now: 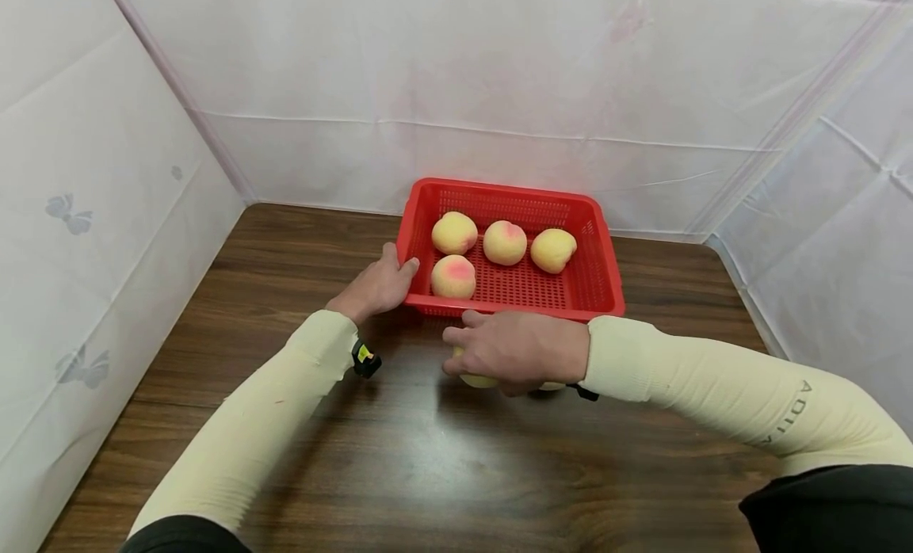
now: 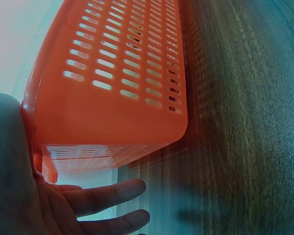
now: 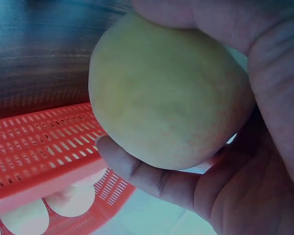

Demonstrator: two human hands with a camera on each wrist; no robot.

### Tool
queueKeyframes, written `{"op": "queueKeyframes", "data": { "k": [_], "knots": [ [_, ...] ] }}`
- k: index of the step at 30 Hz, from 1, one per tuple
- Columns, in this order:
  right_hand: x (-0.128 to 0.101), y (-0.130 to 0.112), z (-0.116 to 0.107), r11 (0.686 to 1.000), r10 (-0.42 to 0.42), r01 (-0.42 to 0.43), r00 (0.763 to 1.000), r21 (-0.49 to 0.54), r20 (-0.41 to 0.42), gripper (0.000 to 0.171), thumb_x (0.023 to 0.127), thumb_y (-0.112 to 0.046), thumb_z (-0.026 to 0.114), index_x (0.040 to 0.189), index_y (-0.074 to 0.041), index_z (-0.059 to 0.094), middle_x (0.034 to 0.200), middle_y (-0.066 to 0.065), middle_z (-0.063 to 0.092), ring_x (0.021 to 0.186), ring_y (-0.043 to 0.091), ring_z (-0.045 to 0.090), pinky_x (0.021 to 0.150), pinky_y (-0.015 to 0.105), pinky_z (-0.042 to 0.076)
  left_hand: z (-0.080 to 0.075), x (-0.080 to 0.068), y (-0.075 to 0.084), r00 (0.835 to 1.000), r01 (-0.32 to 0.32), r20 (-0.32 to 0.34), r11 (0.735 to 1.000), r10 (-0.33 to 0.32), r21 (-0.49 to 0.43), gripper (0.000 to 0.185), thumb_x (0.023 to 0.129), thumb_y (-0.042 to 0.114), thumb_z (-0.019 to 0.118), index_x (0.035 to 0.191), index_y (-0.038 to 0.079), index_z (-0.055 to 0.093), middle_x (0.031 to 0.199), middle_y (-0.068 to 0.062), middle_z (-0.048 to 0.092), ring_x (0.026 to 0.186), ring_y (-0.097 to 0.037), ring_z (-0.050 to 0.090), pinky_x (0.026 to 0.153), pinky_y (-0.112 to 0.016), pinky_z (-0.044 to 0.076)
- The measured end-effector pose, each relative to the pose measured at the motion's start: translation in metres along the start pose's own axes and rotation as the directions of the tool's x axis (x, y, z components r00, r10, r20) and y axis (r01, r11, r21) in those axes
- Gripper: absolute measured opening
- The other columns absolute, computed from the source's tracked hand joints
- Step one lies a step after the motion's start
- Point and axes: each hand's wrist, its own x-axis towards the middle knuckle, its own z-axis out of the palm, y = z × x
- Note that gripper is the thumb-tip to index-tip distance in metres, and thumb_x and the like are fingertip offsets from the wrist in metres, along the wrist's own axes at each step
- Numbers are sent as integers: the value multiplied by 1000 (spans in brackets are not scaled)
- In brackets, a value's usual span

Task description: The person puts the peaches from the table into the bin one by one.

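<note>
A red plastic basket point(image 1: 508, 301) with slotted walls stands on the table against the back. Several yellow-pink peaches point(image 1: 505, 243) lie inside it, grouped toward its left and back. My left hand point(image 1: 378, 287) holds the basket's left rim near the front corner, thumb over the edge; two fingers stretch out below the rim in the left wrist view. Just in front of the basket, my right hand point(image 1: 524, 347) grips a peach point(image 3: 166, 93) between thumb and fingers. From above, that hand covers most of it. Another pale yellow patch point(image 1: 552, 386) shows under the right wrist, mostly hidden.
The dark wood table point(image 1: 428, 474) extends in front of the basket. White sheeting point(image 1: 456, 78) stands behind the basket and on both sides of the table. Each wrist carries a black strap point(image 1: 367, 359) with a device.
</note>
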Motion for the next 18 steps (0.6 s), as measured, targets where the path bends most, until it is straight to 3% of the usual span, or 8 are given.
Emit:
{"op": "queueKeyframes", "data": {
  "k": [9, 18],
  "knots": [
    [-4, 5, -7, 1000, -5, 5, 1000, -3, -6, 64, 78, -33, 91, 135, -31, 62, 120, 1, 60, 103, 21, 56, 80, 28, 57, 0, 0, 0, 1000, 10, 4, 1000, -10, 0, 55, 110, 45, 39, 147, 8, 24, 114, -15, 55, 96, -27, 58, 80, -38, 48],
    [-10, 12, -10, 1000, 12, -12, 998, 4, -54, 61, 78, -24, 89, 134, -28, 64, 116, 2, 59, 103, 23, 55, 73, 28, 56, 1, 1, 0, 999, -20, -37, 1000, 21, 22, 53, 110, 45, 36, 144, 5, 28, 111, -16, 56, 97, -28, 57, 85, -40, 45]
  ]
}}
